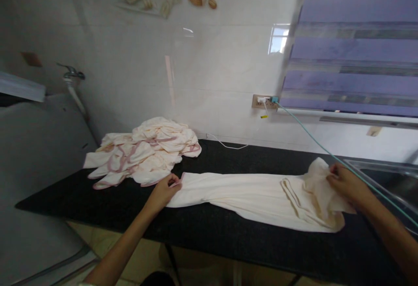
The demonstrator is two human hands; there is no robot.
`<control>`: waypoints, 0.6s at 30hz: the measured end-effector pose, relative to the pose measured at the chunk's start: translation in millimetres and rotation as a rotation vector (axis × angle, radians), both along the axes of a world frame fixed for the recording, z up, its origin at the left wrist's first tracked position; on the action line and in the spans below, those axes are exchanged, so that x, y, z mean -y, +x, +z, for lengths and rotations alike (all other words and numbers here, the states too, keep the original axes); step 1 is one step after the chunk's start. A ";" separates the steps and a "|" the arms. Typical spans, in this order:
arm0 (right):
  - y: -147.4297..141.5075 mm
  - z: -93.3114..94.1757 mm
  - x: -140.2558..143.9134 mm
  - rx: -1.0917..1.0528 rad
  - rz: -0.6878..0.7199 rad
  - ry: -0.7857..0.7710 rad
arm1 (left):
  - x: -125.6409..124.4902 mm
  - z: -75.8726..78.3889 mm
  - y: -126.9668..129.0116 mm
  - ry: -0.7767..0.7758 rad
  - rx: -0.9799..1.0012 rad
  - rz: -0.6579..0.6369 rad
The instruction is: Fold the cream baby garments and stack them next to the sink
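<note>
A long cream cloth garment (248,194) lies stretched across the black countertop (209,233), loosely folded lengthwise. My left hand (166,189) pinches its pink-trimmed left end between thumb and fingers. At the other end, my right hand (346,181) is closed on a bunched, raised part of the same garment. Folded layers with a hemmed band show just left of that bunch. The garment's exact kind is not clear from this side.
A heap of cream cloths with pink trim (146,151) sits at the back left. A metal sink (388,177) is at the right, with a green cord (313,138) running from the wall socket (264,102) past my right arm. A grey appliance (35,164) stands left.
</note>
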State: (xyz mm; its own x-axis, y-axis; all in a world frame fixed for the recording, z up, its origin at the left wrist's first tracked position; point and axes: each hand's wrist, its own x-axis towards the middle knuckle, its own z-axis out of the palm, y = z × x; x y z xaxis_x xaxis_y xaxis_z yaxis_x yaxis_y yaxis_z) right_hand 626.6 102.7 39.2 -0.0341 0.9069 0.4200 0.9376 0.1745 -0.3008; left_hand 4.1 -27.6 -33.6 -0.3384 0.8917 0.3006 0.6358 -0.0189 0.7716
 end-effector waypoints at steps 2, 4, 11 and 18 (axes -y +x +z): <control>-34.7 14.4 10.2 0.066 0.055 -0.018 | 1.5 -2.5 -0.7 0.046 0.057 -0.033; -70.9 26.5 22.2 0.124 0.068 -0.064 | 2.6 -3.3 -0.9 0.064 0.086 -0.047; -179.8 51.3 57.2 0.180 0.140 -0.209 | 5.7 -2.1 0.0 0.095 0.156 -0.057; -243.7 74.0 73.5 0.215 0.110 -0.186 | 2.9 -8.1 -4.5 0.130 0.181 -0.065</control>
State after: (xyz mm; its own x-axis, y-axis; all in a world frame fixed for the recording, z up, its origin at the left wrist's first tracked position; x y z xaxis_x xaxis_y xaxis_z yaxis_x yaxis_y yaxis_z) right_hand 382.9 29.1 113.3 -0.2061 0.9535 0.2200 0.9618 0.2388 -0.1341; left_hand -0.4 -30.5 -41.6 -0.3399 0.8712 0.3544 0.4817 -0.1623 0.8611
